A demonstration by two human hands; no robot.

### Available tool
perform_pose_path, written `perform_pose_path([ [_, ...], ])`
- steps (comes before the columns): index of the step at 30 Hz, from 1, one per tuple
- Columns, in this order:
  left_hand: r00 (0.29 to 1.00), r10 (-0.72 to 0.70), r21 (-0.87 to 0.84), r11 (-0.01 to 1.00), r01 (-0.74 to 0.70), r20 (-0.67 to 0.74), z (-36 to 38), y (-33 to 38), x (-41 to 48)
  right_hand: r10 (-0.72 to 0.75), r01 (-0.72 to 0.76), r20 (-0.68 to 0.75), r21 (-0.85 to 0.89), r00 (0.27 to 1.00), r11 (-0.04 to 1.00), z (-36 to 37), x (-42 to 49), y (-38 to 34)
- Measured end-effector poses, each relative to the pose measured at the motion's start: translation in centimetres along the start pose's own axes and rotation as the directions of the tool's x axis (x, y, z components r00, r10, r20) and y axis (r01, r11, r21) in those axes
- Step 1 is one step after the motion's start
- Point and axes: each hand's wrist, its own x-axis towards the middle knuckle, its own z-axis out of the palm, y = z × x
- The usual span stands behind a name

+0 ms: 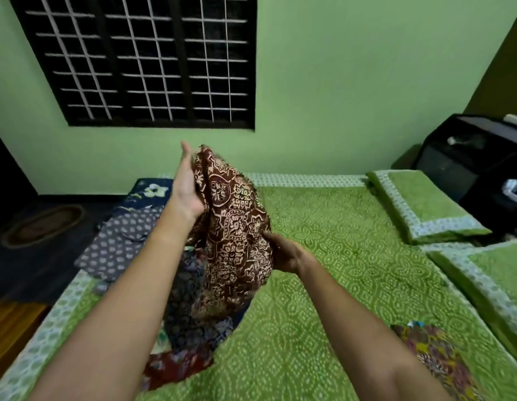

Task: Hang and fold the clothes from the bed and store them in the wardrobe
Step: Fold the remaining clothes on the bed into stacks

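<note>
No writing, label or number can be read; the brown ornament-printed cloth [232,224] and green dotted bedspread [338,250] carry only patterns.

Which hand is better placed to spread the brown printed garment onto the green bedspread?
Right, likely: the right hand grips the brown printed garment beside bare green bedspread; the left hand lies flat against it.

We cannot see the fingers of the right grip [283,253]: the brown cloth [231,227] covers them. Blur smears the fingertips of the left grip [188,186]. The pile of clothes [190,314] lies partly behind that cloth and the left forearm. The multicoloured garment [436,354] runs off the lower edge, and the second pillow [489,273] off the right.
</note>
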Motion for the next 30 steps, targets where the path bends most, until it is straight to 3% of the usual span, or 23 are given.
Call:
perform_pose_path([
  [2,1.000,0.006,0.035,0.999,-0.007,0.029,-1.3,0.9,0.0,-0.048,0.048,0.008,0.007,0.999,0.999,-1.0,-0.5,-2.6],
  [5,1.000,0.018,0.006,1.000,-0.018,-0.024,-3.6,1.3,0.5,-0.207,0.205,-0.019,0.242,0.978,0.948,-1.2,-3.6,-6.7],
  [7,0.978,-0.120,0.075,0.988,0.135,-0.171,-5.0,0.3,1.0,-0.206,0.213,-0.065,0.124,0.976,0.969,-1.4,-4.5,-7.5],
  [10,0.880,-0.271,0.254,0.887,0.385,-0.390,-7.7,-1.6,1.8,-0.129,0.117,-0.169,-0.079,0.977,0.990,-2.5,-4.7,-8.0],
  [13,0.839,-0.235,0.492,0.720,0.490,-0.492,-10.1,-2.7,2.8,-0.169,0.160,-0.235,-0.057,0.957,0.986,-4.4,-4.3,-9.1],
  [16,0.835,-0.152,0.634,0.584,0.508,-0.529,-10.6,-3.3,3.2,-0.206,0.117,-0.282,-0.303,0.937,0.946,-4.6,-4.8,-9.1],
  [18,0.828,-0.100,0.654,0.565,0.503,-0.551,-10.8,-3.9,3.5,-0.342,-0.032,-0.438,-0.652,0.832,0.758,-4.6,-4.9,-8.9],
  [20,0.837,0.019,0.724,0.512,0.462,-0.547,-11.6,-4.5,4.5,-0.472,-0.201,-0.494,-0.816,0.731,0.543,-5.1,-5.2,-8.7],
  [22,0.846,0.174,0.833,0.359,0.422,-0.504,-12.8,-5.4,5.1,-0.528,-0.141,-0.488,-0.812,0.695,0.566,-5.7,-5.0,-8.3],
  [24,0.869,0.199,0.865,0.334,0.373,-0.452,-12.8,-5.7,4.7,-0.574,0.079,-0.349,-0.803,0.740,0.591,-5.8,-5.3,-7.8],
  [26,0.952,0.130,0.923,0.312,0.227,-0.278,-12.4,-5.8,4.2,-0.523,0.153,-0.124,-0.878,0.843,0.454,-5.7,-5.8,-7.7],
  [28,0.997,-0.042,0.974,0.212,0.077,-0.069,-12.4,-5.4,3.3,-0.413,0.040,-0.037,-0.983,0.910,0.177,-6.0,-5.9,-7.7],
  [30,0.985,-0.174,1.000,-0.017,-0.003,0.000,-12.6,-5.1,2.7,-0.488,-0.115,-0.111,-0.993,0.866,0.021,-6.8,-5.3,-7.7],
])
